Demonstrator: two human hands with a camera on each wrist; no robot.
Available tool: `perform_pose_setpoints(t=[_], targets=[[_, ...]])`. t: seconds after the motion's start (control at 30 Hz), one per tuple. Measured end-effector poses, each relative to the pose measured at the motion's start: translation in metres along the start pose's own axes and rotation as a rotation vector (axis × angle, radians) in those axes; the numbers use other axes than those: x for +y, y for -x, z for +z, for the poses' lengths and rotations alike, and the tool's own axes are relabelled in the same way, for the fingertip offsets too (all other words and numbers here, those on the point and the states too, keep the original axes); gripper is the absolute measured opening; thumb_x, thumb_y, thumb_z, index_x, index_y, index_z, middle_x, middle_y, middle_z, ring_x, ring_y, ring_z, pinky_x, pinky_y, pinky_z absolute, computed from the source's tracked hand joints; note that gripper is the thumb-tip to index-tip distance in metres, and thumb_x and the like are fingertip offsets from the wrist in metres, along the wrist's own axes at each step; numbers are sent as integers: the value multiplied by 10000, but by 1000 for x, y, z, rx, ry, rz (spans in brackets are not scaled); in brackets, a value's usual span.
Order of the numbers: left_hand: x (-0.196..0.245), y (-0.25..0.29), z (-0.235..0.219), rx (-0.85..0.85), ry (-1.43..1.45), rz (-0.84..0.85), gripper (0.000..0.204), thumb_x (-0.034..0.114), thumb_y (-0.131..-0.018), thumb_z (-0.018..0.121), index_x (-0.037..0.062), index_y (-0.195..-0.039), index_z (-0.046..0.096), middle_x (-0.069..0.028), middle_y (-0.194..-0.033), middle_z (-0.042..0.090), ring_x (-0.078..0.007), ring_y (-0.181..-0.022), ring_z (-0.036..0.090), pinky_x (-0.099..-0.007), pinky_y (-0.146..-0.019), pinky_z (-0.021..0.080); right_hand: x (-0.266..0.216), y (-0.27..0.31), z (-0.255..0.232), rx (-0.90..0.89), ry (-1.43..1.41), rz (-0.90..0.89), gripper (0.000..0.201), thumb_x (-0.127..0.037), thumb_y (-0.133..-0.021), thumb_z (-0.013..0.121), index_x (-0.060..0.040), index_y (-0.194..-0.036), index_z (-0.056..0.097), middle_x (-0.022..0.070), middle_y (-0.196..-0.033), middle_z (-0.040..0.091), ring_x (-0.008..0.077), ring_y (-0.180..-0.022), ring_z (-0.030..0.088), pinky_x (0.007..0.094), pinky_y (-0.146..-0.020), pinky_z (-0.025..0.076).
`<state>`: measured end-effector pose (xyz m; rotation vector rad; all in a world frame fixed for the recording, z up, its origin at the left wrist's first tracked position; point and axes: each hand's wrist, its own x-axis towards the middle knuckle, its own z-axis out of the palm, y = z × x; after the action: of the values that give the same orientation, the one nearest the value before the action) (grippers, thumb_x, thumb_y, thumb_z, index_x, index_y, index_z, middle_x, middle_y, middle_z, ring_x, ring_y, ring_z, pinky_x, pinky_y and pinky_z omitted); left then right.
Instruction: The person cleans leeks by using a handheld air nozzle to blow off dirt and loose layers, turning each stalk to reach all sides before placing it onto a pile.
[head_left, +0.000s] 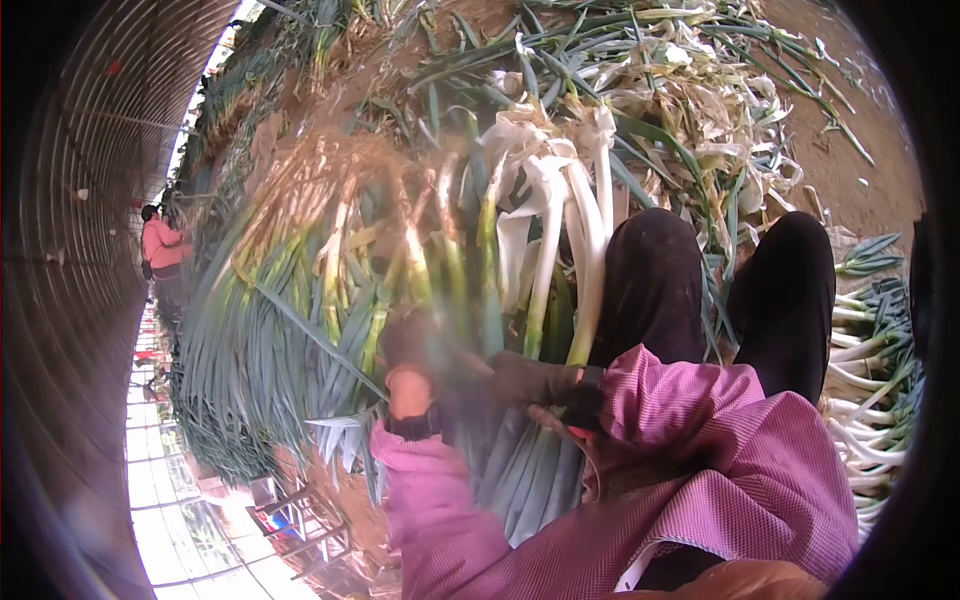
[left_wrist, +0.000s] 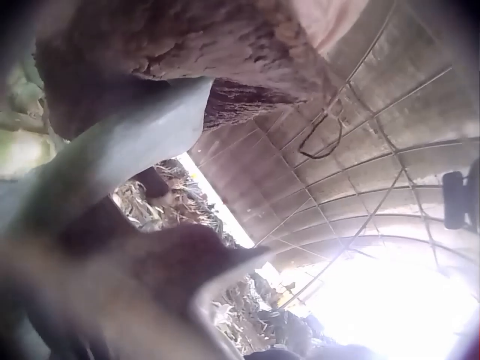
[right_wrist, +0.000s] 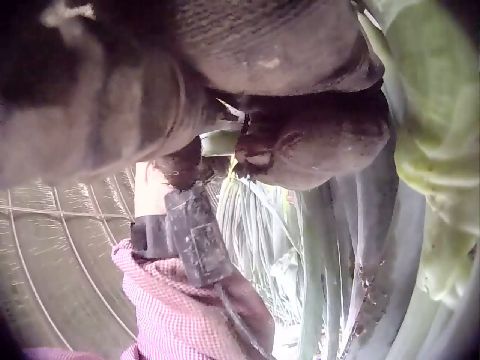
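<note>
In the head view my gloved left hand (head_left: 408,345) is blurred, beside the green stems of several leeks (head_left: 420,275). In the left wrist view its dark, dirty glove (left_wrist: 180,45) grips a pale green leaf (left_wrist: 142,135). My gloved right hand (head_left: 530,380) is just right of the left one. In the right wrist view the right glove's fingers (right_wrist: 315,142) are curled, pinching a green leaf piece (right_wrist: 217,142) that spans toward the left hand. What lies inside both palms is hidden.
Leeks with long leaves (head_left: 270,330) lie in a row to the left. White-stemmed leeks (head_left: 545,250) rest near my knees (head_left: 650,270). Dry peelings (head_left: 700,120) are heaped beyond, and trimmed leeks (head_left: 860,430) lie at right. A person in pink (head_left: 163,245) stands far left.
</note>
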<state>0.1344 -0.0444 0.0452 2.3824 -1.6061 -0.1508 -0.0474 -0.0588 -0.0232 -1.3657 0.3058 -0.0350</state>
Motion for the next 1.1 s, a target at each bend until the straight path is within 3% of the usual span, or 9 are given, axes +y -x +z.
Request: perform_pose_setpoints(t=[0.2, 0.37, 0.53, 0.6, 0.7, 0.83, 0.9, 0.97, 1.1], targets=[[-19, 23, 12, 34, 18, 75, 256, 245, -798, 551, 32, -917, 626, -81, -718, 605, -212, -539, 562, -322, -484, 444, 11, -6, 4, 63, 253, -145, 296, -267, -741, 595, -79, -961, 656, 204, -821, 617, 333, -772, 625, 406, -762, 482], [21, 37, -17, 21, 765, -255, 301, 226, -823, 517, 2, -1015, 576, -84, -781, 592, -196, -574, 560, -305, -516, 456, 18, -9, 5, 113, 268, -237, 220, -216, -756, 573, -118, -934, 655, 194, -798, 602, 348, -760, 621, 405, -743, 496], [49, 39, -42, 465, -122, 378, 330, 248, -875, 446, -27, -1007, 570, -107, -860, 586, -189, -733, 579, -281, -616, 465, 45, -19, 13, 185, 139, -299, 183, -185, -760, 555, -118, -899, 654, 179, -798, 601, 338, -741, 614, 405, -692, 483], [71, 28, -95, 536, 85, 608, 370, 291, -913, 412, -29, -1027, 560, -117, -902, 583, -173, -783, 573, -277, -659, 464, 44, -21, 15, 212, 300, -314, 178, -173, -764, 553, -117, -897, 656, 174, -800, 603, 330, -750, 610, 410, -693, 469], [132, -7, -130, 855, 384, 200, 482, 407, -935, 363, -30, -1028, 543, -124, -902, 583, -161, -771, 568, -282, -652, 461, 54, -22, 14, 278, 563, -541, 173, -160, -774, 547, -118, -894, 663, 169, -806, 607, 316, -768, 605, 410, -706, 453], [98, -59, -132, 276, 1175, 9, 530, 441, -940, 347, -38, -1083, 519, -112, -920, 591, -171, -778, 579, -293, -658, 471, 18, 15, 3, 270, -73, -291, 164, -217, -780, 584, -64, -811, 636, 100, -772, 600, 226, -694, 582, 348, -623, 440], [13, -71, -66, 168, 769, -77, 311, 284, -870, 481, 12, -967, 595, -110, -859, 636, -228, -749, 622, -361, -603, 492, 20, 22, 0, 330, -94, -295, 171, -231, -789, 575, -87, -844, 648, 105, -849, 614, 240, -737, 597, 342, -668, 462], [-9, -49, -23, -241, -706, 215, 183, 196, -806, 522, 88, -894, 641, -158, -823, 617, -320, -744, 610, -382, -644, 497, 17, 29, -1, 346, -5, -226, 193, -230, -798, 546, -142, -910, 676, 134, -956, 638, 296, -821, 626, 364, -760, 495], [-60, 9, 63, -122, -358, -59, 251, 244, -736, 546, 28, -816, 646, -187, -776, 623, -338, -747, 611, -406, -646, 462, 13, 34, -2, 356, 162, -345, 187, -250, -791, 535, -156, -864, 679, 117, -935, 642, 292, -767, 631, 384, -724, 506]])
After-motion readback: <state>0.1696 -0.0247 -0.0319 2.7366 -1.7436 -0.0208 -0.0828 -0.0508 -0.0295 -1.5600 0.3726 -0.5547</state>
